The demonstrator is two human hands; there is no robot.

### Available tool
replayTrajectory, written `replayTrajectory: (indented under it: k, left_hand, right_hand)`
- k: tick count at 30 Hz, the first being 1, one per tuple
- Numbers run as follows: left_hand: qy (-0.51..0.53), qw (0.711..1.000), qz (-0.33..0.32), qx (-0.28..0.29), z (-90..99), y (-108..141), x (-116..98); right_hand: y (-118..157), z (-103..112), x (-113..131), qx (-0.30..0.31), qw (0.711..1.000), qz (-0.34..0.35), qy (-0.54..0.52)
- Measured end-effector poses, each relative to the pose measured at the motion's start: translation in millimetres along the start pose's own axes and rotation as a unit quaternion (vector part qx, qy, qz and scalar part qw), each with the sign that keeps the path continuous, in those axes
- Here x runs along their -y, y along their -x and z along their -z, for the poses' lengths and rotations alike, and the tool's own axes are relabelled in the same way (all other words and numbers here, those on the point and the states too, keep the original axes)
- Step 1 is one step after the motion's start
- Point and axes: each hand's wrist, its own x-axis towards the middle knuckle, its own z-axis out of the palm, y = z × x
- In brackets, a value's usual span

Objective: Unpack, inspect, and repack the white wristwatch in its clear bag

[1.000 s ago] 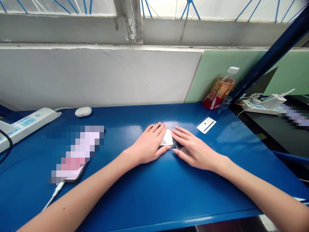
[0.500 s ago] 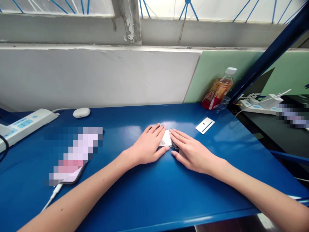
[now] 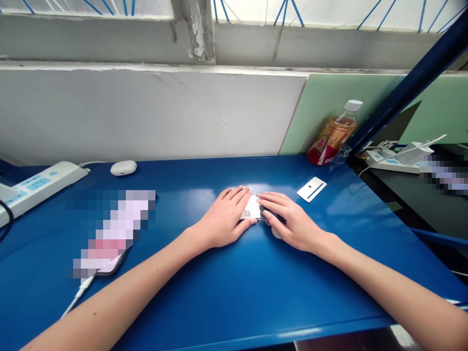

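Note:
A small white packet [image 3: 251, 208] with a printed square code lies on the blue desk between my hands. My left hand [image 3: 228, 214] rests palm down over its left side, fingers stretched out. At its right edge is my right hand [image 3: 288, 217], fingers spread and slightly bent, the fingertips touching the packet. Clear wrapping shows along the right side of the packet. Under the right palm a pale round thing [image 3: 277, 233] peeks out, mostly hidden.
On the blue desk [image 3: 234, 302] are a white card [image 3: 312, 189], a bottle [image 3: 334, 134] at the back right, a white earbud case [image 3: 123, 168], a pixelated phone [image 3: 120, 229] on a cable, and a power strip [image 3: 44, 187]. A blue post [image 3: 405, 83] slants at right.
My right hand has shifted slightly up, its thumb now raised nearer the packet and its fingers more bent. The pale round thing shows more below the palm. My left hand stays in place.

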Motion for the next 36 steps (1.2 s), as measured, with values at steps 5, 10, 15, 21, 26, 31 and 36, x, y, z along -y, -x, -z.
replayTrajectory:
  k: [5,10,15,21,26,31,36]
  left_hand:
    - [0.059,0.997,-0.042,-0.015,-0.4,2,2]
    - [0.139,0.984,-0.087,-0.066,0.4,5,3]
    - [0.178,0.974,-0.109,-0.088,3.0,8,3]
    - [0.217,0.968,-0.072,-0.106,3.9,9,5]
    - [0.249,0.959,-0.024,-0.136,5.0,10,4]
    - [0.224,0.962,-0.017,-0.156,3.5,10,4]
    - [0.137,0.976,-0.045,-0.162,4.8,9,-1]
  right_hand:
    - [-1,6,-13,-0.062,0.998,0.016,-0.012]
    - [-4,15,-8,-0.098,0.992,0.015,-0.075]
    - [-7,24,-7,-0.100,0.985,0.028,-0.134]
    - [-8,34,-7,-0.107,0.975,0.021,-0.192]
    - [-8,38,-4,-0.192,0.935,-0.104,-0.280]
    - [-11,37,-7,-0.219,0.905,-0.194,-0.310]
    - [-15,33,-8,-0.185,0.897,-0.236,-0.326]
